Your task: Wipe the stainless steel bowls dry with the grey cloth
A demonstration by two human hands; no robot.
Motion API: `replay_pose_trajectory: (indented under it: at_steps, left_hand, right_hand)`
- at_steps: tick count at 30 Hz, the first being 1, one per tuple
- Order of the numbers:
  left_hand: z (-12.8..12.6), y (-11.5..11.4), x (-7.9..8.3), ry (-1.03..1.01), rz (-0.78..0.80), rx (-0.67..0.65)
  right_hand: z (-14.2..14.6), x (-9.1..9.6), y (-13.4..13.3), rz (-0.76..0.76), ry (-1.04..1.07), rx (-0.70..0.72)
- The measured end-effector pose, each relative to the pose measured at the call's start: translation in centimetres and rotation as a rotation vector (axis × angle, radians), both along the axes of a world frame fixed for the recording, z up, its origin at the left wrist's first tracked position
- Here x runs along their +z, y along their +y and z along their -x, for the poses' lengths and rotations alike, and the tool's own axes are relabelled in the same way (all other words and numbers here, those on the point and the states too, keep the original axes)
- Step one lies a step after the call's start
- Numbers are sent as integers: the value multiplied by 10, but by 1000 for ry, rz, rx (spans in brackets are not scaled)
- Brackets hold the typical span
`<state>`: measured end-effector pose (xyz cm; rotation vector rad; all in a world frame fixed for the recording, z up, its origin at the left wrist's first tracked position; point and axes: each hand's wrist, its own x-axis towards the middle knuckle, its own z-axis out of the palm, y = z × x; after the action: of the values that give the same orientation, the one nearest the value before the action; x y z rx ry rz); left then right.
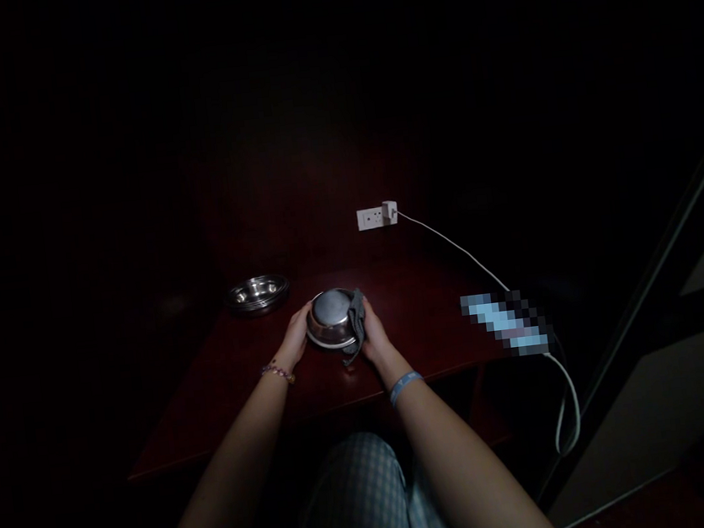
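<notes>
Between my two hands is a shiny metal bowl [332, 309], its flat base facing up toward me. My left hand [297, 335] grips the bowl's left rim, a beaded bracelet on the wrist. On the other side my right hand [374, 329] presses a dark grey cloth [356, 318] against the bowl's right side, and part of the cloth hangs below the rim. A blue band circles my right wrist. Further left on the desk sits a small stack of metal bowls [258, 293], open side up.
The dark red desk [246, 395] ends at a front edge above my checked trousers [359, 500]. A white charger [390, 211] is plugged into the wall socket [369, 219]. Its white cable [465, 249] runs to a blurred-out bright object [504, 323] at the desk's right.
</notes>
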<state>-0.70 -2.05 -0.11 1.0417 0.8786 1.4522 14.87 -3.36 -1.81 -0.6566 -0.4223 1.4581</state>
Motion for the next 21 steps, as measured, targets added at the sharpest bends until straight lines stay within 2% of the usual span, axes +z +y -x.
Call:
replay_pose_trajectory:
  at_steps: [6, 10, 14, 17, 21]
  left_hand:
    - [-1, -1, 1, -33, 82, -54]
    - [3, 0, 2, -47, 149, -154]
    - [3, -1, 3, -94, 128, -228]
    - [0, 0, 2, -124, 117, -203]
    - [2, 6, -4, -121, 87, -70]
  right_hand:
    - [-3, 4, -3, 9, 82, 22]
    - [-2, 9, -6, 77, 211, -65]
    - [0, 12, -7, 69, 206, -170]
    - [3, 13, -8, 36, 145, -162]
    - [8, 14, -11, 6, 86, -80]
